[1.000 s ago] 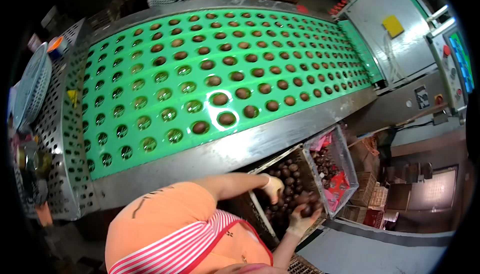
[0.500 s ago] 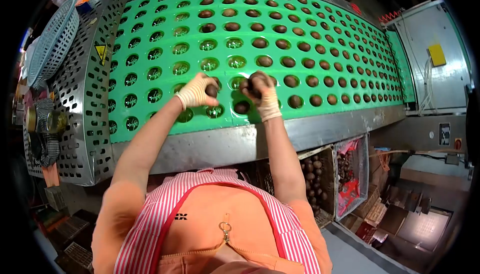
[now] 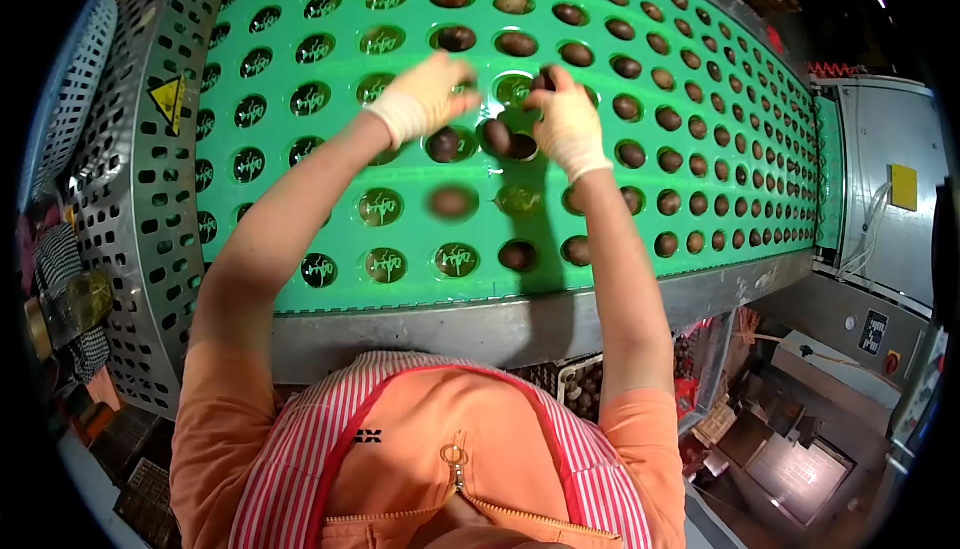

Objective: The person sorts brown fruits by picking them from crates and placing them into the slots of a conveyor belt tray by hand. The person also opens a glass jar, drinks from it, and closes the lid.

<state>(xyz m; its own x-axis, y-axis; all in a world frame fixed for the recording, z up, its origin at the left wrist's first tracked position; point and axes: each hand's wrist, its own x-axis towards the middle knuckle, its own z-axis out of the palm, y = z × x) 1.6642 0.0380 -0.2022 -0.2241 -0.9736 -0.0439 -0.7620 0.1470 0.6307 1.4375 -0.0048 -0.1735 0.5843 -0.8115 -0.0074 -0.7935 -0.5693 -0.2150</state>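
My left hand [image 3: 425,99], in a pale wrist-length glove, hovers over the green moulded belt [image 3: 480,181] with its fingers apart and slightly blurred. Nothing shows between them. Up and to the right, my right hand [image 3: 570,129], gloved the same way, has its fingers curled round a dark brown egg [image 3: 543,80]. Between the hands a brown egg [image 3: 495,136] lies tilted beside a cup, next to a darker egg [image 3: 522,147] sitting lower. Below my left hand is another egg [image 3: 444,145], and nearer me a motion-blurred egg [image 3: 452,201].
Rows of filled cups [image 3: 668,119] run to the right; cups on the left [image 3: 310,99] show only wet hollows. A perforated metal guard [image 3: 150,199] borders the left side, a steel edge [image 3: 440,331] the front. A grey control cabinet [image 3: 890,149] stands at right.
Both hands have moved farther over the belt, away from my body. The egg at my left hand has left its fingers. Several eggs now lie between and below the hands. My view has shifted closer.
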